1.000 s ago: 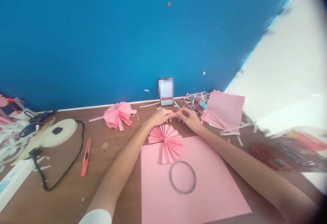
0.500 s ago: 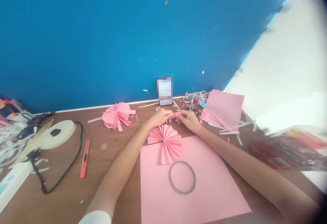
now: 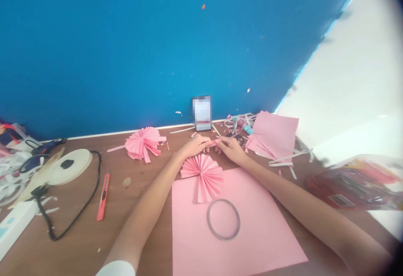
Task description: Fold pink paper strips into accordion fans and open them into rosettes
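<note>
Both hands meet beyond the pleated pink paper fan [image 3: 202, 177]. My left hand [image 3: 198, 144] and my right hand [image 3: 231, 148] are closed on a small folded piece of pink paper [image 3: 214, 143], pinched between their fingertips; most of it is hidden. Right below the hands, the fan lies spread, overlapping the top edge of a large pink sheet [image 3: 264, 234]. A thin grey ring [image 3: 223, 220] rests on that sheet. Farther left sits another pleated pink paper rosette [image 3: 144, 144] with strips sticking out.
A red box cutter [image 3: 103, 198], a white tape roll [image 3: 71, 166] and a black cable [image 3: 100, 171] lie left. A phone [image 3: 202, 113] leans on the blue wall. Scissors [image 3: 238, 138], pink sheets [image 3: 277, 133] and a plastic packet [image 3: 352, 183] are at right.
The hands stay together on the folded pink paper, with only slight finger movement. The whole view has shifted a little; the things on the table lie as before.
</note>
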The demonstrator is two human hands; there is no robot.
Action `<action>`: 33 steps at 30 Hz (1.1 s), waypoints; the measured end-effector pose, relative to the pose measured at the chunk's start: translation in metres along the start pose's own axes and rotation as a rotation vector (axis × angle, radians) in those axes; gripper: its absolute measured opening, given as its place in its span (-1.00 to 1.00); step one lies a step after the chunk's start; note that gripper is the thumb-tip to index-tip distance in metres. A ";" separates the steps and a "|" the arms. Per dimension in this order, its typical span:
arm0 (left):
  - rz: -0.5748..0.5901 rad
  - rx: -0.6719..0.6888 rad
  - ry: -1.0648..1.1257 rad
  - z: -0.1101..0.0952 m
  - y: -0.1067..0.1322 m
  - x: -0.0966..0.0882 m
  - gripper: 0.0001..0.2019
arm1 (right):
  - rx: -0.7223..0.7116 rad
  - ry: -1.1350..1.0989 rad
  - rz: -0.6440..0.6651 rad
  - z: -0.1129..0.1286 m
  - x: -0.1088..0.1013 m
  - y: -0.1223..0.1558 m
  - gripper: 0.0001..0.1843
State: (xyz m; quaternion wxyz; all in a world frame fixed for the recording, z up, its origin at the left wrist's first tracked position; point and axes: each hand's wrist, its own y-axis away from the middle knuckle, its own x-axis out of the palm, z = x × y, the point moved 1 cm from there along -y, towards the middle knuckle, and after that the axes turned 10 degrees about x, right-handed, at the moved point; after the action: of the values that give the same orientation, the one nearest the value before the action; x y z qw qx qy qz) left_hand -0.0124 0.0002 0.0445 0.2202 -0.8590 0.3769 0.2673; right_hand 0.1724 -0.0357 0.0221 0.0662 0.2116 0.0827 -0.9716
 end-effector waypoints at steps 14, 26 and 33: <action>0.017 -0.021 -0.002 -0.003 -0.002 0.002 -0.73 | -0.043 0.042 -0.014 0.001 0.002 0.004 -0.59; -0.030 0.094 -0.278 -0.004 -0.004 -0.001 -0.68 | 0.009 -0.023 -0.110 -0.002 0.001 0.003 -0.61; -0.024 0.068 -0.355 -0.006 -0.004 -0.003 -0.72 | 0.020 -0.009 -0.174 0.000 -0.001 0.005 -0.60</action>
State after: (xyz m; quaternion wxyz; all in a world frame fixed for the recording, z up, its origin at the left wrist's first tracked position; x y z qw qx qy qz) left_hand -0.0093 0.0007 0.0516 0.3155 -0.7947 0.3308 0.3994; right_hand 0.1739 -0.0405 0.0222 -0.0201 0.2000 0.0907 -0.9754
